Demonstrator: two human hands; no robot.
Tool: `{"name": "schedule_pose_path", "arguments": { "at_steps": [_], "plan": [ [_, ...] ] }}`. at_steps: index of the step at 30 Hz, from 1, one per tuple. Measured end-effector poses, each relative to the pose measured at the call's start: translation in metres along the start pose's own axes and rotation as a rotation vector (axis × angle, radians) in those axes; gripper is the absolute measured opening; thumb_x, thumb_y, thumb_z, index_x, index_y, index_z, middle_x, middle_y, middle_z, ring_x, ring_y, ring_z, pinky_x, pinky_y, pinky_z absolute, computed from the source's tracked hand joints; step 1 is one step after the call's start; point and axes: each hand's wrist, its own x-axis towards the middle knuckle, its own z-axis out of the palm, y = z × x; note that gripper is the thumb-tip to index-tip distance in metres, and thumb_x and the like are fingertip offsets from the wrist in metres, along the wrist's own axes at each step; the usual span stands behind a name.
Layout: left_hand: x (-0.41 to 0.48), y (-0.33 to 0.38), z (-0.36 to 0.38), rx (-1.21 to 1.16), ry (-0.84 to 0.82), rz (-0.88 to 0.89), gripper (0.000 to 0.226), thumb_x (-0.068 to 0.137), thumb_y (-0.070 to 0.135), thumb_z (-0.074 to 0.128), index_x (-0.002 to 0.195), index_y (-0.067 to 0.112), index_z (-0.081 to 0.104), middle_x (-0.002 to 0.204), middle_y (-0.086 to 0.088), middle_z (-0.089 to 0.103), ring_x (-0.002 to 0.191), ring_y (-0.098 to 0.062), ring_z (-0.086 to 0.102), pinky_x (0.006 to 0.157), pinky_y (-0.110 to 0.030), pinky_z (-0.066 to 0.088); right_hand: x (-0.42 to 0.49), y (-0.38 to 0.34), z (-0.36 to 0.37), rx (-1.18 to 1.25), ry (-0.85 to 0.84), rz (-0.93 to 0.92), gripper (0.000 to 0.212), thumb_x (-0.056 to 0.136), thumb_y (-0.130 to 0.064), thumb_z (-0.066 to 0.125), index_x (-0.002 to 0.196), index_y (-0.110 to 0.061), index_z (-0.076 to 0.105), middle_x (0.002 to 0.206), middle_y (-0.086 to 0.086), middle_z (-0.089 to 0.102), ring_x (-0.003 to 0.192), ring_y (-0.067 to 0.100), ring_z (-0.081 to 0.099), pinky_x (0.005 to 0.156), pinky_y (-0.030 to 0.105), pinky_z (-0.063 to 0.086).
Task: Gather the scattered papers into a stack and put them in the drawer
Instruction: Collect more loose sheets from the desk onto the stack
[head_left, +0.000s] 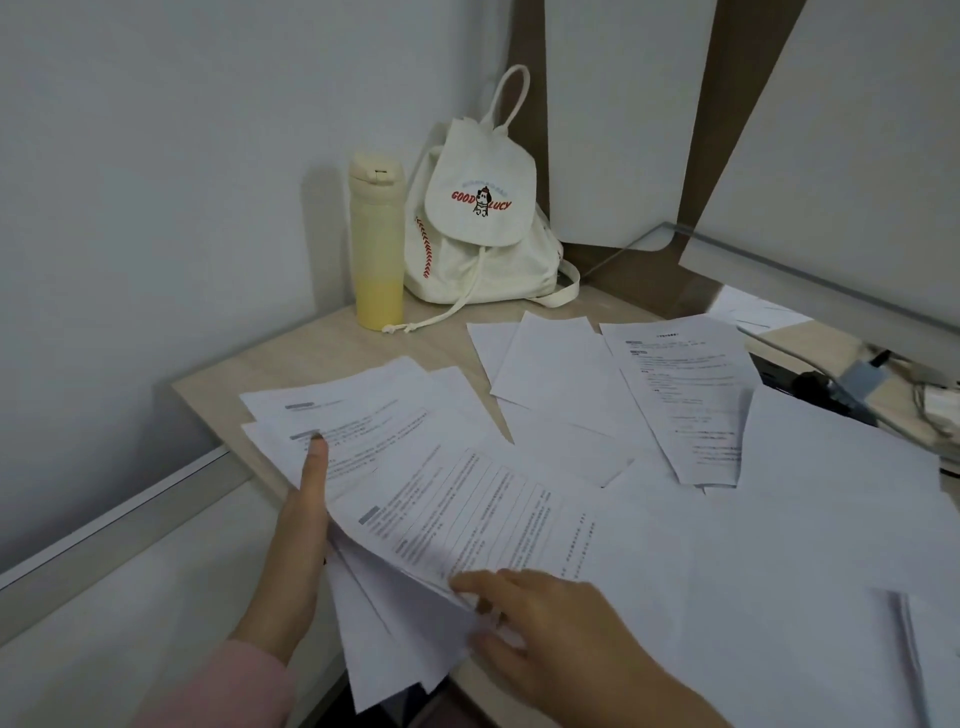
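Observation:
Several white sheets of paper, some printed and some blank, lie spread over the light wooden desk (322, 353). My left hand (298, 535) grips a loose bundle of printed papers (415, 467) at the desk's left edge, thumb on top, fingers hidden beneath. My right hand (545, 618) pinches the lower corner of the top printed sheet (483, 519) of that bundle. Further sheets lie apart: blank pages (550, 374) in the middle, a printed page (685, 400) to their right, and blank sheets (831, 519) at the right. No drawer is in view.
A pale yellow bottle (378, 244) and a white drawstring backpack (483, 218) stand at the desk's back corner by the wall. Cables and a dark device (852, 384) lie at the right edge. A low white ledge (114, 525) runs along the left.

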Motion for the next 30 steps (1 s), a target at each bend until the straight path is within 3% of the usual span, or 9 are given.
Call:
{"name": "schedule_pose_path", "arguments": {
  "at_steps": [2, 5, 10, 12, 16, 22, 25, 27, 30],
  "plan": [
    [0.002, -0.001, -0.002, -0.033, 0.035, -0.041, 0.041, 0.093, 0.04, 0.048, 0.128, 0.019, 0.053, 0.117, -0.001, 0.062, 0.098, -0.017, 0.06, 0.09, -0.034, 0.044, -0.008, 0.003, 0.001, 0.003, -0.077, -0.049, 0.058, 0.08, -0.048, 0.039, 0.137, -0.038, 0.033, 0.132, -0.012, 0.047, 0.118, 0.008, 0.045, 0.083, 0.024, 0.041],
    [0.009, -0.005, -0.007, -0.059, 0.061, -0.095, 0.031, 0.098, 0.023, 0.044, 0.126, 0.012, 0.052, 0.101, -0.001, 0.063, 0.082, -0.014, 0.057, 0.073, -0.029, 0.046, -0.017, 0.014, -0.004, 0.035, -0.195, -0.021, 0.065, 0.088, -0.019, 0.045, 0.146, -0.032, 0.018, 0.146, -0.018, 0.026, 0.13, 0.004, 0.027, 0.105, 0.02, 0.029],
    [0.014, -0.007, -0.009, -0.064, 0.065, -0.101, 0.031, 0.099, 0.021, 0.042, 0.127, 0.011, 0.05, 0.093, 0.003, 0.06, 0.08, -0.012, 0.056, 0.069, -0.027, 0.045, -0.03, 0.038, -0.019, 0.257, 0.049, 0.183, 0.05, 0.089, -0.002, 0.043, 0.108, -0.048, 0.051, 0.099, -0.053, 0.05, 0.108, -0.023, 0.047, 0.086, -0.003, 0.031],
    [0.013, -0.008, -0.008, -0.042, 0.066, -0.097, 0.034, 0.099, 0.022, 0.042, 0.13, 0.01, 0.049, 0.103, 0.0, 0.058, 0.081, -0.011, 0.056, 0.071, -0.028, 0.045, -0.032, 0.044, -0.032, 0.273, 0.266, 0.357, 0.045, 0.091, 0.001, 0.045, 0.099, -0.042, 0.059, 0.082, -0.04, 0.063, 0.088, -0.018, 0.058, 0.073, -0.003, 0.035],
    [0.011, -0.008, -0.008, 0.014, 0.057, -0.09, 0.038, 0.099, 0.027, 0.042, 0.132, 0.011, 0.049, 0.107, -0.001, 0.059, 0.09, -0.017, 0.057, 0.085, -0.033, 0.044, -0.022, 0.037, -0.049, 0.365, 0.571, 0.509, 0.033, 0.095, -0.006, 0.041, 0.117, -0.023, 0.059, 0.089, 0.005, 0.066, 0.07, 0.003, 0.055, 0.06, -0.002, 0.037],
    [-0.002, -0.004, 0.001, 0.006, -0.014, -0.089, 0.029, 0.098, 0.034, 0.04, 0.112, 0.017, 0.058, 0.098, 0.001, 0.064, 0.083, -0.013, 0.059, 0.068, -0.029, 0.046, 0.021, -0.008, -0.009, 0.249, 0.3, 0.318, 0.04, 0.101, -0.021, 0.03, 0.137, -0.034, 0.041, 0.093, -0.006, 0.062, 0.071, 0.004, 0.054, 0.068, 0.02, 0.04],
    [-0.008, -0.001, 0.007, -0.015, -0.104, -0.065, 0.034, 0.09, 0.054, 0.04, 0.101, 0.03, 0.062, 0.096, 0.005, 0.067, 0.089, -0.014, 0.062, 0.078, -0.032, 0.048, 0.03, -0.03, 0.017, 0.143, 0.136, 0.245, 0.041, 0.101, -0.029, 0.027, 0.142, -0.031, 0.033, 0.122, 0.001, 0.06, 0.105, 0.018, 0.056, 0.085, 0.029, 0.042],
    [-0.008, -0.004, 0.006, 0.033, -0.099, -0.024, 0.033, 0.089, 0.045, 0.051, 0.114, 0.027, 0.062, 0.107, 0.002, 0.068, 0.096, -0.018, 0.064, 0.088, -0.037, 0.049, 0.033, -0.041, 0.027, 0.115, 0.053, 0.182, 0.045, 0.099, -0.04, 0.029, 0.142, -0.027, 0.031, 0.143, -0.003, 0.045, 0.127, 0.017, 0.042, 0.101, 0.029, 0.035],
    [-0.004, -0.014, 0.0, 0.139, -0.075, 0.023, 0.037, 0.092, 0.01, 0.053, 0.129, 0.012, 0.054, 0.121, -0.009, 0.063, 0.1, -0.026, 0.061, 0.088, -0.039, 0.048, 0.031, -0.038, 0.025, 0.29, 0.029, 0.136, 0.047, 0.095, -0.044, 0.039, 0.138, -0.024, 0.041, 0.145, -0.005, 0.041, 0.13, 0.013, 0.039, 0.108, 0.026, 0.03]
  ]
}}
